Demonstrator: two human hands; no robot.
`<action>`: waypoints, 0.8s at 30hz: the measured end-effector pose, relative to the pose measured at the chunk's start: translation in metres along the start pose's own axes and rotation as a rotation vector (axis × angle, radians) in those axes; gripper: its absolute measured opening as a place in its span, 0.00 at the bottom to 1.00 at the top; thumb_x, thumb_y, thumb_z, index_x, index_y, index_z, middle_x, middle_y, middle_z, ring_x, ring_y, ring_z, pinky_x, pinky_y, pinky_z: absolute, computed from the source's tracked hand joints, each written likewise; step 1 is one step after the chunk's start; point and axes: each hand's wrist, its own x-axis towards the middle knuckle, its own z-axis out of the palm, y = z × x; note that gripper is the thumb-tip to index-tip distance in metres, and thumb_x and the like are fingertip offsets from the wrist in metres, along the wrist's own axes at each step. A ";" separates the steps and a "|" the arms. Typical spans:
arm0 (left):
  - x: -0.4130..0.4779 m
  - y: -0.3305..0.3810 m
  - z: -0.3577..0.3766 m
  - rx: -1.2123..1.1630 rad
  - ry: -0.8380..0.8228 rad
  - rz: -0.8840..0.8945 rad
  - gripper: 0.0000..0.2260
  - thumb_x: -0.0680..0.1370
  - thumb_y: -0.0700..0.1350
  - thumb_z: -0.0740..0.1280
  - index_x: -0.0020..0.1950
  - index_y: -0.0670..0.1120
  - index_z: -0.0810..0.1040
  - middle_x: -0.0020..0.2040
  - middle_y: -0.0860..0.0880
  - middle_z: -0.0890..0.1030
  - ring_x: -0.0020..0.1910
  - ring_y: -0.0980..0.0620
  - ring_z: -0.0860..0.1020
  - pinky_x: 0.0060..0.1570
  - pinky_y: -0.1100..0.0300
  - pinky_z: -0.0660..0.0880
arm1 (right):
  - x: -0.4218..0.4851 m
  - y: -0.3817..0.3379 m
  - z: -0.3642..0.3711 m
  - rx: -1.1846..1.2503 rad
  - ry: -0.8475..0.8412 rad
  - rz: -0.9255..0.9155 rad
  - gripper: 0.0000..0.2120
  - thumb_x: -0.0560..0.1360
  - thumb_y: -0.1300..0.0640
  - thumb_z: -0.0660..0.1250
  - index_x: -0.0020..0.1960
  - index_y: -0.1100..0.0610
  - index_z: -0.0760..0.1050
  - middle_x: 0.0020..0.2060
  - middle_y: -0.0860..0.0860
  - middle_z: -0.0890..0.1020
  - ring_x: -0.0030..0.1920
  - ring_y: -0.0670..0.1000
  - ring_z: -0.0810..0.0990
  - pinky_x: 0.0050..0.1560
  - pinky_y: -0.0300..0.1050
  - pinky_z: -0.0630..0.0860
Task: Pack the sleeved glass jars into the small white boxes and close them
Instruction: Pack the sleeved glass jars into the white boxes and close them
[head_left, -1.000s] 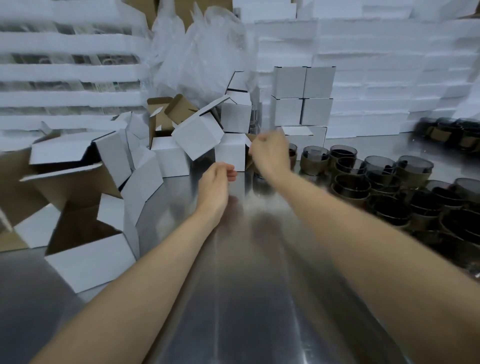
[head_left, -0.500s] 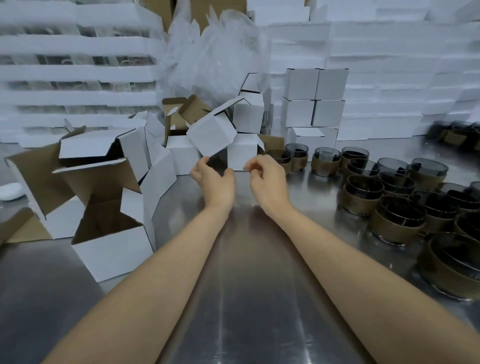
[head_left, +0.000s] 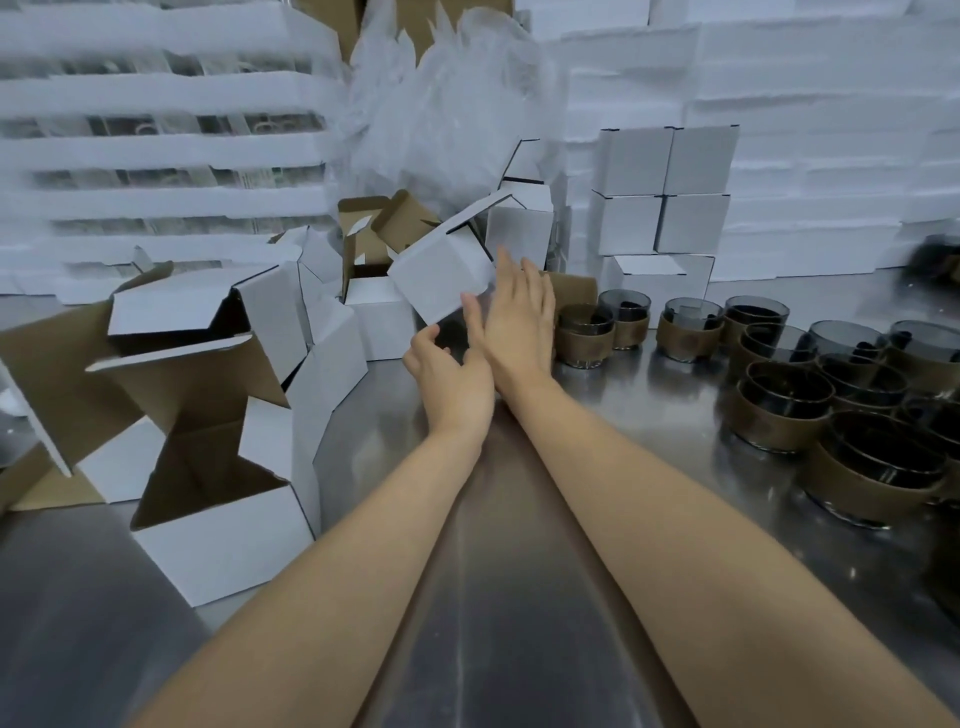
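A small white box (head_left: 441, 278) with its lid open sits tilted on the pile of boxes at mid-table. My right hand (head_left: 519, 317) has straight fingers laid against the box's right side. My left hand (head_left: 449, 374) is just below the box's lower corner, fingers loosely curled and holding nothing, thumb raised beside the right palm. Several dark glass jars in brown sleeves (head_left: 779, 410) stand on the right of the steel table, the nearest jar (head_left: 587, 338) just right of my right hand.
Open white boxes with brown insides (head_left: 218, 519) crowd the left side. Closed white boxes (head_left: 665, 202) are stacked behind the jars. Crumpled clear plastic (head_left: 441, 104) and white foam stacks (head_left: 156, 150) fill the back. Steel table (head_left: 519, 571) stretches toward me.
Both hands have moved forward and up to the tilted box. My right hand has gone from curled to flat against the box's side, and my left hand has come in beneath it.
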 end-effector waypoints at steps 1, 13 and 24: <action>0.001 0.000 0.001 -0.005 0.010 -0.005 0.18 0.81 0.48 0.60 0.69 0.45 0.64 0.69 0.49 0.62 0.64 0.53 0.70 0.62 0.60 0.70 | 0.001 0.000 0.002 0.032 -0.022 -0.036 0.30 0.81 0.46 0.56 0.77 0.59 0.53 0.73 0.55 0.66 0.76 0.54 0.54 0.75 0.50 0.46; -0.007 0.001 -0.004 -0.057 -0.006 0.121 0.14 0.76 0.35 0.57 0.59 0.48 0.66 0.59 0.49 0.75 0.57 0.51 0.75 0.49 0.63 0.71 | -0.020 -0.023 -0.019 0.112 0.205 -0.408 0.23 0.71 0.66 0.70 0.66 0.62 0.74 0.52 0.58 0.80 0.56 0.56 0.79 0.60 0.49 0.58; -0.033 0.011 -0.012 -0.083 -0.270 0.451 0.23 0.77 0.52 0.61 0.68 0.45 0.60 0.71 0.49 0.62 0.70 0.54 0.64 0.66 0.66 0.64 | -0.073 -0.016 -0.084 0.126 0.338 -0.279 0.21 0.75 0.64 0.64 0.68 0.65 0.71 0.43 0.55 0.79 0.49 0.48 0.70 0.55 0.46 0.60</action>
